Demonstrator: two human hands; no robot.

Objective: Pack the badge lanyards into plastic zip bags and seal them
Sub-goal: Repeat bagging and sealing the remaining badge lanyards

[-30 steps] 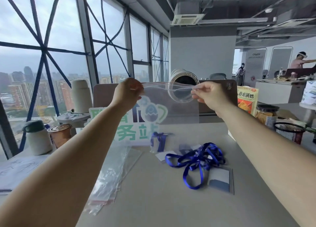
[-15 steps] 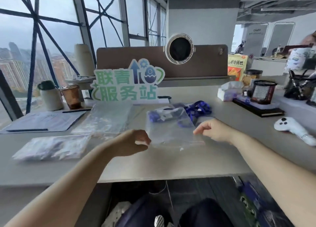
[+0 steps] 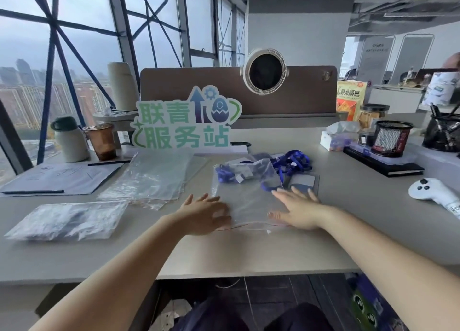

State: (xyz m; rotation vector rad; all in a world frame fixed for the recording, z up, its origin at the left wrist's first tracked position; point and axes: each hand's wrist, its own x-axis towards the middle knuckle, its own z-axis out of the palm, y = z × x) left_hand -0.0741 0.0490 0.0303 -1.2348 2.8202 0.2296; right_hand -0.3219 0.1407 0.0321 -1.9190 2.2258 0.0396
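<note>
A clear zip bag (image 3: pixel 246 196) lies flat on the grey desk (image 3: pixel 249 251), its red-lined zip edge nearest me. A blue lanyard and badge parts show through its far end. My left hand (image 3: pixel 204 213) rests flat, fingers spread, on the bag's near left corner. My right hand (image 3: pixel 296 211) lies flat, fingers spread, on its near right side. A loose blue lanyard (image 3: pixel 293 162) with a badge holder (image 3: pixel 302 182) lies just beyond the bag.
A stack of empty zip bags (image 3: pixel 151 178) lies left of centre, a filled bag (image 3: pixel 67 220) further left. Papers, a flask, a cup and a green sign (image 3: pixel 184 121) stand behind. A white controller (image 3: pixel 433 191), mesh cup and tissue box sit right.
The bag went from held up in the air in both hands to lying on the desk. Both hands have opened and now press flat on its near edge.
</note>
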